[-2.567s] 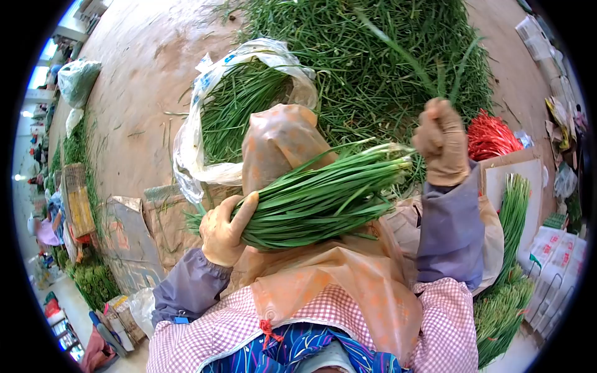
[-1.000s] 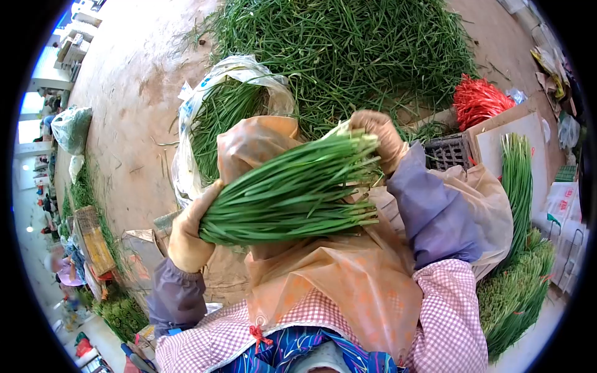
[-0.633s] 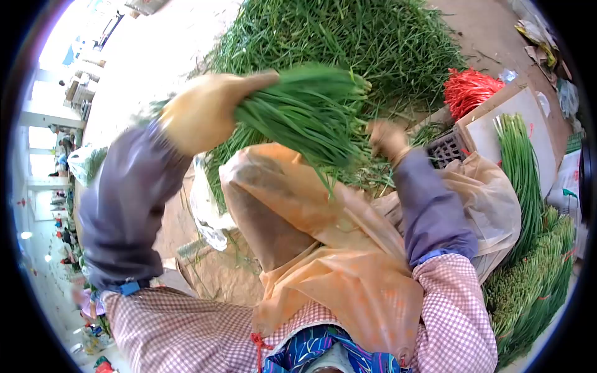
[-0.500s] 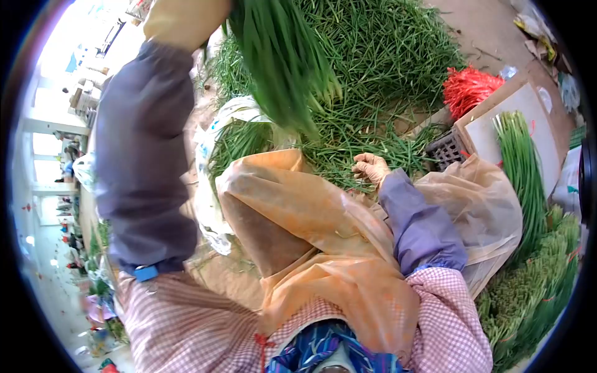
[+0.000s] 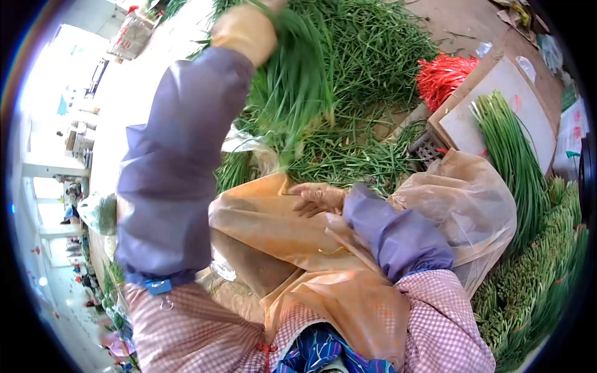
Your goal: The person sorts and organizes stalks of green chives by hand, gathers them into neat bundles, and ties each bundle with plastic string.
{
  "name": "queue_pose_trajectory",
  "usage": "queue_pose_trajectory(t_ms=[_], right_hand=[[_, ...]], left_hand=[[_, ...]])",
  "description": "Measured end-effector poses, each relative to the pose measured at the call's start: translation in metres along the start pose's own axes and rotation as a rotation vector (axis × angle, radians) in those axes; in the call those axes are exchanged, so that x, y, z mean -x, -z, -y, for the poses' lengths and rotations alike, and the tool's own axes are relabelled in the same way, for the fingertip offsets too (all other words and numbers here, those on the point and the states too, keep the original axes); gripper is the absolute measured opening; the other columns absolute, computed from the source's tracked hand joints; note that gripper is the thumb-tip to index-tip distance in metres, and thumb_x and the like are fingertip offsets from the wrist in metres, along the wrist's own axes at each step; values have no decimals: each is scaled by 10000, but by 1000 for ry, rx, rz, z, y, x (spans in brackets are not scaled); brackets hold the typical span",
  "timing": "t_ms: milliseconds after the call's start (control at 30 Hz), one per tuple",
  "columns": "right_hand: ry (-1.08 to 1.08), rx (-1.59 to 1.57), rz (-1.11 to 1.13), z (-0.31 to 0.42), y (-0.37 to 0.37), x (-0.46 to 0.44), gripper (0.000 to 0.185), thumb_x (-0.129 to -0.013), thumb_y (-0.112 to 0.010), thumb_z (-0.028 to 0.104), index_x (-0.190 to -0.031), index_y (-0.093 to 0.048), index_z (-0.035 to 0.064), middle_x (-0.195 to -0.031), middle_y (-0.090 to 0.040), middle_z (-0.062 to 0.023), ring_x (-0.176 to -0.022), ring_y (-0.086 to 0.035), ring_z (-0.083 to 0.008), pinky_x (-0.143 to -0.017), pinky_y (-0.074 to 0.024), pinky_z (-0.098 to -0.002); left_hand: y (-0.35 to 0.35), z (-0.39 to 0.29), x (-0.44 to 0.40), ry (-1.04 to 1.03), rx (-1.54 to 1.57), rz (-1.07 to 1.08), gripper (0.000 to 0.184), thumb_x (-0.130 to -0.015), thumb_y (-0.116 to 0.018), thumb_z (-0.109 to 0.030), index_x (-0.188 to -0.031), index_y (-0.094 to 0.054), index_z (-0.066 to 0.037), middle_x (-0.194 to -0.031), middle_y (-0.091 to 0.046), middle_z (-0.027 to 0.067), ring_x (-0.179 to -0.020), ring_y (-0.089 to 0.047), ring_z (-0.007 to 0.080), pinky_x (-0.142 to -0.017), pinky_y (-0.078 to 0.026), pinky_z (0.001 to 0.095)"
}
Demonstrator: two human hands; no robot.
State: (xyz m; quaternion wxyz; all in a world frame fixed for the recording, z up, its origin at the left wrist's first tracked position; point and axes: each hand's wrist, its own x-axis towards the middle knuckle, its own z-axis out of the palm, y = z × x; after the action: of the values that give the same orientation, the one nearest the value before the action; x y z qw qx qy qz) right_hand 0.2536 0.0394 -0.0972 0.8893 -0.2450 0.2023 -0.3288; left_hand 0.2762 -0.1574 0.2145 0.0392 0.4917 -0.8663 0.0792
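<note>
My left hand (image 5: 245,32), in a pale glove, is raised at the top of the view, closed around a bunch of long green chives (image 5: 297,78). The bunch hangs down and its lower ends are blurred by motion. Its fingers are partly hidden by the leaves. My right hand (image 5: 318,198), also gloved, is by my knee over the orange-stained plastic apron (image 5: 348,273). Its fingers are loosely apart with nothing visible in them. Beyond both hands lies a large pile of loose chives (image 5: 379,56).
Red ties (image 5: 444,79) lie by a tilted white board (image 5: 491,118) at right, where a tied bundle of chives (image 5: 510,149) leans. More bundles (image 5: 528,280) are stacked at lower right. A dark plastic crate (image 5: 426,149) sits beneath the board. Other people are far left.
My left hand has swung right with the chives, which now hang over the pile's left part. My right hand has moved left from the loose chives to my knee, its fingers spreading.
</note>
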Motion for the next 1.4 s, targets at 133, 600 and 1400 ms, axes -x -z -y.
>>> queue_pose_trajectory(t_ms=[133, 600, 1400], right_hand=[[309, -493, 220, 15, -31, -19, 1137, -692, -576, 800, -1503, -164, 117, -1348, -488, -237, -1229, -514, -358, -1031, -433, -474], [544, -1177, 719, 11, -5, -47, 1093, -743, -446, 849, -1538, -139, 165, -1475, -395, -172, -1262, -465, -415, -1033, -409, -554], [1038, 1846, -239, 75, -136, -10, 348, -834, -727, 305, -1123, -650, 126, -1039, -661, -36, -1056, -619, -241, -1043, -370, -428]], left_hand=[[-19, 32, 13, -208, 80, -155, 657, -808, -510, 83, -1391, -504, -219, -1072, -690, 180, -983, -682, 324, -879, -540, 413], [-26, 125, 297, -79, 317, 30, 674, -764, -577, 85, -1412, -457, -61, -1129, -638, 243, -1013, -643, 405, -817, -539, 420], [-91, 103, 452, 405, 564, -118, 860, -791, -607, 124, -1529, -223, -96, -1265, -617, 200, -1112, -639, 297, -927, -506, 358]])
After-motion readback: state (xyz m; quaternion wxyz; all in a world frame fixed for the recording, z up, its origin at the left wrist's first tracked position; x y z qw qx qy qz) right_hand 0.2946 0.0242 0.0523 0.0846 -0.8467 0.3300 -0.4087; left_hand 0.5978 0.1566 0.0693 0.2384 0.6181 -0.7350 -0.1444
